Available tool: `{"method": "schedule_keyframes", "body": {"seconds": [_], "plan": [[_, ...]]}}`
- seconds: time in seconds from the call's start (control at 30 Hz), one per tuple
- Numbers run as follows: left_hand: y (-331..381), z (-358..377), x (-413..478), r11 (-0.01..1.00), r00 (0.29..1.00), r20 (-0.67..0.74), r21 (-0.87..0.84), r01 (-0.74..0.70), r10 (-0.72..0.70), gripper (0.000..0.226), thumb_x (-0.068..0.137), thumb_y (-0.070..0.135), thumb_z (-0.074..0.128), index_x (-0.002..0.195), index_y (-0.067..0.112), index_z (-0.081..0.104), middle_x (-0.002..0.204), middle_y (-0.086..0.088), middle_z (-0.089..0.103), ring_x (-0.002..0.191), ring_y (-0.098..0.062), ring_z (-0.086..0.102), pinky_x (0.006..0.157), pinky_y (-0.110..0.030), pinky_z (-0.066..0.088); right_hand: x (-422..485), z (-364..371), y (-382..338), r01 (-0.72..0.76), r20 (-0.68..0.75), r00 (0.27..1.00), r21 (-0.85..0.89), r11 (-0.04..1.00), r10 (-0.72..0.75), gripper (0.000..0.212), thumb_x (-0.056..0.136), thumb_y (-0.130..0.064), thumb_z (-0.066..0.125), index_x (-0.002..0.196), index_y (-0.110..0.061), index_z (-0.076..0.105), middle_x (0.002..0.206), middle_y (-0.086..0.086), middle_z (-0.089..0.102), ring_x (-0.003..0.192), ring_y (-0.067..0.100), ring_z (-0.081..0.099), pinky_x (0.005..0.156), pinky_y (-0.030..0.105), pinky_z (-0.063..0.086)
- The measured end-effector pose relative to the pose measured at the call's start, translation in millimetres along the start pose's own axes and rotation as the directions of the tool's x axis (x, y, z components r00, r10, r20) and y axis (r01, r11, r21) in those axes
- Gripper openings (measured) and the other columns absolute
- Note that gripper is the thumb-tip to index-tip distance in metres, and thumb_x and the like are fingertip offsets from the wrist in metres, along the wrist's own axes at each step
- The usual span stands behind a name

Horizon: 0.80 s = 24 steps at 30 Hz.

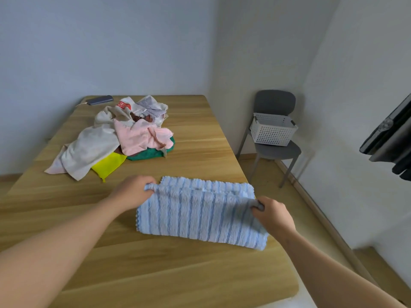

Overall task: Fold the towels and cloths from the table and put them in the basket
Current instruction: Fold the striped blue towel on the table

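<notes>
A light blue striped towel (198, 212) lies on the wooden table (155, 270) in front of me, its upper layer doubled over the lower one. My left hand (133, 191) pinches the top layer's far left corner. My right hand (274, 215) grips the top layer's right corner, a little nearer to me. A heap of unfolded cloths (115, 138) sits farther back on the left: cream, pink, green, yellow and a white one with a red print. The white perforated basket (272, 130) rests on a grey chair beyond the table's right edge.
A dark phone (99, 100) with a cable lies at the table's far left corner. The grey chair (275, 150) stands against the wall to the right of the table. Dark fabric hangs at the right edge of view (391, 138).
</notes>
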State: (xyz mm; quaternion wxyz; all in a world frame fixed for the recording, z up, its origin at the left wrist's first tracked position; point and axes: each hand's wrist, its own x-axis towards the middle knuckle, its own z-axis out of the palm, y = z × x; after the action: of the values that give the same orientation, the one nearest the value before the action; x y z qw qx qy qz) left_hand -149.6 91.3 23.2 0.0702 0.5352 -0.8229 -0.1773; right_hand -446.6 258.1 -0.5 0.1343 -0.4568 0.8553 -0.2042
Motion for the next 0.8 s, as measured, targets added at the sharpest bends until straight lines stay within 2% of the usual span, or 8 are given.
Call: {"method": "schedule_keyframes", "body": {"seconds": [0.17,0.27,0.37,0.43,0.5,0.63,0.7,0.8], "plan": [[7,2,48,0.996,0.994,-0.076,0.047,0.079,-0.076,0.024,0.092,0.021,0.054,0.114,0.019,0.062,0.116,-0.005,0.062,0.104,-0.024,0.055,0.069,-0.025,0.033,54,2,-5,0.027,-0.037,0.999,0.037,0.999,-0.025,0.018,0.086,-0.025,0.054,0.079,-0.009,0.056,0.066,-0.001,0.054,0.063,0.020,0.049,0.050,0.027,0.031],[7,9,77,0.991,0.989,-0.090,0.054,0.120,-0.115,0.026,0.093,0.023,0.053,0.117,0.021,0.060,0.118,-0.005,0.062,0.104,-0.024,0.056,0.071,-0.026,0.040,91,8,-4,0.035,-0.005,0.999,0.021,0.999,-0.035,0.017,0.088,-0.026,0.054,0.083,-0.011,0.059,0.071,-0.001,0.057,0.069,0.021,0.053,0.052,0.027,0.033],[9,26,99,0.988,0.978,-0.147,0.017,0.154,-0.150,0.048,0.092,0.018,0.053,0.138,0.020,0.039,0.137,-0.006,0.047,0.120,-0.026,0.048,0.091,-0.035,0.044,119,22,-1,0.048,-0.004,0.999,-0.044,0.998,-0.048,0.022,0.091,-0.026,0.048,0.108,-0.020,0.060,0.101,0.000,0.064,0.100,0.025,0.055,0.072,0.031,0.041],[10,43,103,0.977,0.967,-0.174,0.075,0.200,-0.185,0.065,0.092,0.022,0.053,0.147,0.022,0.019,0.149,-0.007,0.027,0.133,-0.028,0.032,0.102,-0.039,0.036,126,33,3,0.002,0.000,1.000,-0.105,0.995,-0.002,0.042,0.094,-0.030,0.045,0.136,-0.026,0.041,0.131,-0.002,0.050,0.120,0.025,0.043,0.094,0.035,0.038],[11,62,99,0.971,0.977,-0.133,0.151,0.185,-0.165,0.060,0.093,0.027,0.050,0.146,0.026,0.022,0.149,-0.004,0.023,0.133,-0.027,0.029,0.103,-0.037,0.034,123,44,5,-0.033,0.024,0.999,-0.155,0.987,0.037,0.050,0.095,-0.034,0.045,0.142,-0.027,0.030,0.141,-0.002,0.038,0.125,0.024,0.037,0.100,0.035,0.035],[11,98,84,0.989,1.000,-0.006,0.147,-0.024,0.025,0.038,0.093,0.027,0.051,0.130,0.024,0.049,0.136,0.003,0.039,0.127,-0.021,0.041,0.095,-0.032,0.038,110,67,4,-0.017,0.052,0.998,-0.230,0.973,0.030,0.042,0.095,-0.032,0.044,0.136,-0.028,0.038,0.135,-0.002,0.041,0.121,0.021,0.040,0.098,0.030,0.034],[12,107,79,0.981,0.994,0.104,0.182,-0.060,0.042,0.040,0.095,0.034,0.044,0.134,0.030,0.042,0.140,0.010,0.034,0.131,-0.014,0.035,0.100,-0.029,0.034,100,78,-1,-0.007,0.083,0.996,-0.241,0.971,0.027,0.032,0.093,-0.029,0.045,0.125,-0.026,0.048,0.125,-0.001,0.048,0.113,0.021,0.045,0.091,0.029,0.037],[14,110,77,0.967,0.971,0.238,0.243,-0.081,0.022,0.046,0.094,0.042,0.040,0.139,0.035,0.032,0.145,0.014,0.028,0.137,-0.012,0.026,0.108,-0.032,0.027,82,93,-12,0.049,-0.020,0.998,-0.169,0.984,-0.053,0.011,0.080,-0.022,0.067,0.089,-0.018,0.060,0.086,0.000,0.057,0.080,0.024,0.058,0.065,0.030,0.039]]}}
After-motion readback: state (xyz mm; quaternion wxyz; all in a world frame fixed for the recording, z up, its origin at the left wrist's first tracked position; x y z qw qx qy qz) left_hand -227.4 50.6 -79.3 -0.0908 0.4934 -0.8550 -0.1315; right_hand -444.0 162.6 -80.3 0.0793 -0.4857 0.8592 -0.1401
